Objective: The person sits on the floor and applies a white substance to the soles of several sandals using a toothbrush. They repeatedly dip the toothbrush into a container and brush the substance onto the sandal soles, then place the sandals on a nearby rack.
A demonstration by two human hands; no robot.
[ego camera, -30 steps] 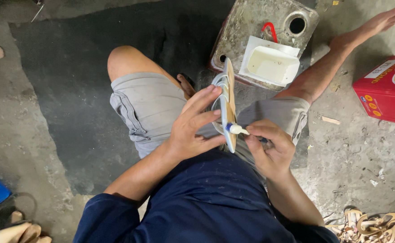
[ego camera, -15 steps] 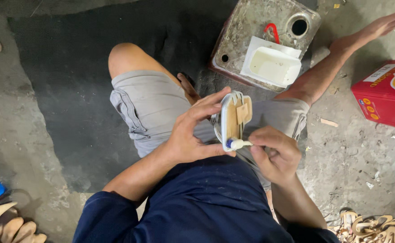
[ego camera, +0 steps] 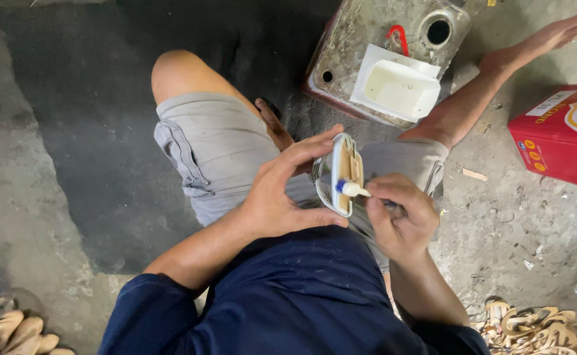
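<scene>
- Since a sec ago the sandal sole [ego camera: 342, 172] is turned round in the left hand [ego camera: 282, 190]: it was edge-on to the cam w/ the strap side away, now the tan insole is facing right, toward the brush [ego camera: 351, 189].
- Left hand is wrapping the sole from behind, thumb under the lower end, fingers spread over the top edge – prob. to keep the face free for the brush.
- Right hand [ego camera: 400, 220] is pinching the small brush handle, fingers curled tight round it; white bristle end w/ a blue collar is touching the lower insole.
- Sole is sitting above the lap, over the grey shorts [ego camera: 216, 151], between both hands, close to the body – steady spot for fine work.
- White tub [ego camera: 397, 89] of pale paste is resting on the battered metal tin [ego camera: 361, 33] just ahead of the knees, so within easy reach for dipping, I'd judge.
- Red box [ego camera: 558, 135] is lying to the right on the concrete floor [ego camera: 512, 230].
- Piles of tan sandal straps [ego camera: 532, 325] are lying bottom right & bottom left.
</scene>
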